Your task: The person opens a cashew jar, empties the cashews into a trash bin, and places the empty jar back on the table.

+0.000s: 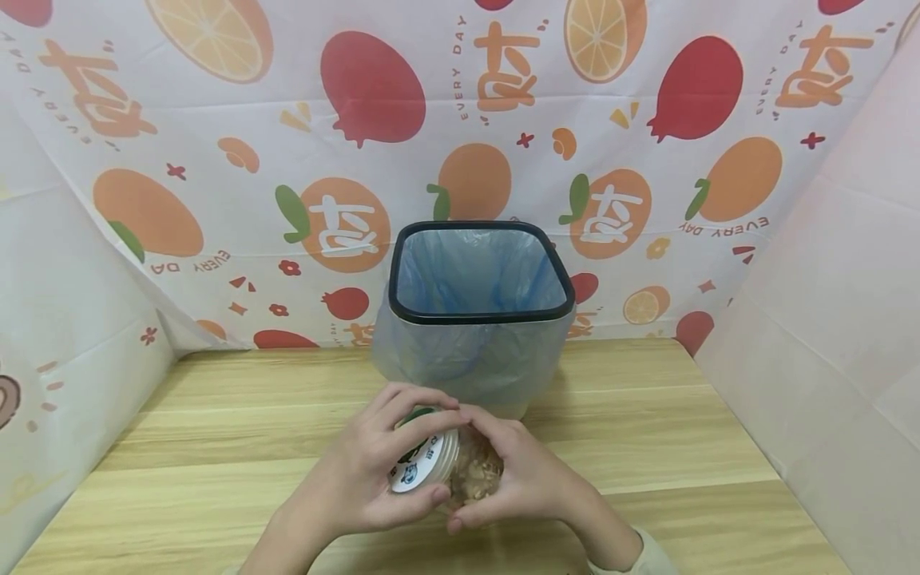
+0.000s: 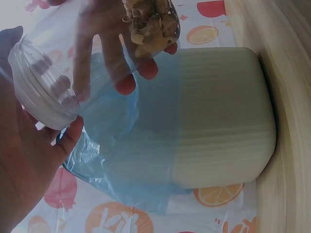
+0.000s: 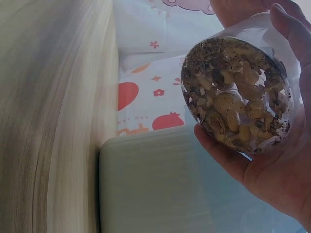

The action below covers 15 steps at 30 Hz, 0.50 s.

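A clear plastic jar (image 1: 476,469) is held between both hands, tilted on its side, just in front of the bin. Its white lid (image 1: 420,461) bears a green print and faces left. My left hand (image 1: 381,459) grips the lid end, thumb below and fingers over the top. Around the jar's body curls my right hand (image 1: 528,479), thumb underneath. Light brown, nut-like pieces (image 3: 238,102) with dark crumbs show through the jar's bottom in the right wrist view. In the left wrist view, the pieces lie toward the bottom end, and the right hand's fingers appear through the clear wall.
Behind the hands stands a bin with a black rim (image 1: 481,318), lined with a translucent bluish bag (image 1: 460,359) folded over its outside. It stands on a wood-grain table (image 1: 251,431). A fruit-printed cloth (image 1: 532,128) hangs at the back, with pale cloth along both sides.
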Each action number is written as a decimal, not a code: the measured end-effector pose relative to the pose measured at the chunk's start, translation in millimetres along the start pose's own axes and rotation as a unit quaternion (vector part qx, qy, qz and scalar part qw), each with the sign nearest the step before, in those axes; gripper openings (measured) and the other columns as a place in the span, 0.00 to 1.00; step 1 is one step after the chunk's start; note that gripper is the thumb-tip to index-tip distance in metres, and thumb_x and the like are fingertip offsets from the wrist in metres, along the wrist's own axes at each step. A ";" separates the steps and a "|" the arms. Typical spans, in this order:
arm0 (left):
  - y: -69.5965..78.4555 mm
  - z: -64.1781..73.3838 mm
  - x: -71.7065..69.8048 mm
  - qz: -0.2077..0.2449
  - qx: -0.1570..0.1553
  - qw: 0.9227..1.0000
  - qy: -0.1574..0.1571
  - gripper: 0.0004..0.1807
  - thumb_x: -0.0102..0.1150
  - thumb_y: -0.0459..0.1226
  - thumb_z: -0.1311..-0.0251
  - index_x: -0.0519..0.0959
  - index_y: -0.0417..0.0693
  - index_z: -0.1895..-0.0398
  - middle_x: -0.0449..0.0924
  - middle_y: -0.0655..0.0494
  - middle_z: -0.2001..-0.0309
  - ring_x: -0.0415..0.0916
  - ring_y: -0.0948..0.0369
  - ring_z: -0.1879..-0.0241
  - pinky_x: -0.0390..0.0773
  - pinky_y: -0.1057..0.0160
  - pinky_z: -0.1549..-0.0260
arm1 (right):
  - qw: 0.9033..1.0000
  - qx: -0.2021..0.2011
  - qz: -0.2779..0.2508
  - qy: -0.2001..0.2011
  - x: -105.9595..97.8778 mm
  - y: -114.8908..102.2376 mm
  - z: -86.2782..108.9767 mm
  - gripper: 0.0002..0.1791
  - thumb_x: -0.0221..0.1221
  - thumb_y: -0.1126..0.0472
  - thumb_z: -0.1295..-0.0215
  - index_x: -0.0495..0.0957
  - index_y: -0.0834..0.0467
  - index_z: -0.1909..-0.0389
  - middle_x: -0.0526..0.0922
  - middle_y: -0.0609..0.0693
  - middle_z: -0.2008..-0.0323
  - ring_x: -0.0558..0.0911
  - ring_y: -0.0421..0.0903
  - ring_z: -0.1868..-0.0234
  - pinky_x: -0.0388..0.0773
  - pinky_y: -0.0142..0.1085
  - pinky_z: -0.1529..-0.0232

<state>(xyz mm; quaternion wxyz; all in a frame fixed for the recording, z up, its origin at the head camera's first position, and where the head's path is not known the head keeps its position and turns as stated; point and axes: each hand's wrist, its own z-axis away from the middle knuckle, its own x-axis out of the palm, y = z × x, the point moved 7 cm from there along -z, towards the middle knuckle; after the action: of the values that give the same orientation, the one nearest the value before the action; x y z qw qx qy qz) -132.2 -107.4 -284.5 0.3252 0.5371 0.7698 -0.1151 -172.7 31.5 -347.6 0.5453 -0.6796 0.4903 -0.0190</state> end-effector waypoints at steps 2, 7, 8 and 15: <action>-0.2 0.1 0.4 -0.001 0.000 1.000 0.003 0.27 0.58 0.56 0.35 0.78 0.54 0.39 0.77 0.56 0.44 0.72 0.59 0.47 0.73 0.63 0.49 | 1.000 0.003 -0.001 0.002 0.4 0.3 0.1 0.55 0.80 0.50 0.56 0.59 0.42 0.27 0.76 0.39 0.40 0.80 0.40 0.45 0.80 0.37 0.45; -1.5 0.0 0.9 -0.016 -0.008 1.000 0.014 0.26 0.57 0.56 0.35 0.79 0.55 0.40 0.77 0.56 0.45 0.72 0.59 0.48 0.73 0.65 0.50 | 0.999 0.002 0.031 0.017 0.1 -1.6 -0.1 0.56 0.79 0.49 0.56 0.58 0.43 0.26 0.75 0.40 0.38 0.80 0.40 0.44 0.79 0.37 0.44; -1.8 -0.1 1.0 -0.020 -0.011 1.000 0.015 0.26 0.56 0.56 0.34 0.79 0.55 0.40 0.77 0.56 0.45 0.72 0.59 0.48 0.72 0.66 0.50 | 0.999 0.001 0.042 0.021 -0.4 -2.0 -0.1 0.57 0.79 0.48 0.56 0.57 0.43 0.26 0.75 0.40 0.38 0.79 0.39 0.44 0.79 0.36 0.44; -3.3 -0.4 0.8 -0.031 -0.024 0.999 0.012 0.27 0.57 0.58 0.35 0.78 0.56 0.39 0.77 0.58 0.44 0.71 0.60 0.47 0.71 0.66 0.49 | 0.997 0.011 0.066 0.034 -1.7 -1.1 0.0 0.57 0.79 0.44 0.57 0.57 0.40 0.26 0.74 0.37 0.38 0.79 0.38 0.44 0.79 0.35 0.43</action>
<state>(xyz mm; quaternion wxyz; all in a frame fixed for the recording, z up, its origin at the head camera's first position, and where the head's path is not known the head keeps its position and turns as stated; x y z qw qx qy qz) -135.6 -107.9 -285.3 0.3249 0.5063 0.7925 -0.1006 -172.9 32.6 -346.0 0.5356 -0.6387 0.5523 -0.0114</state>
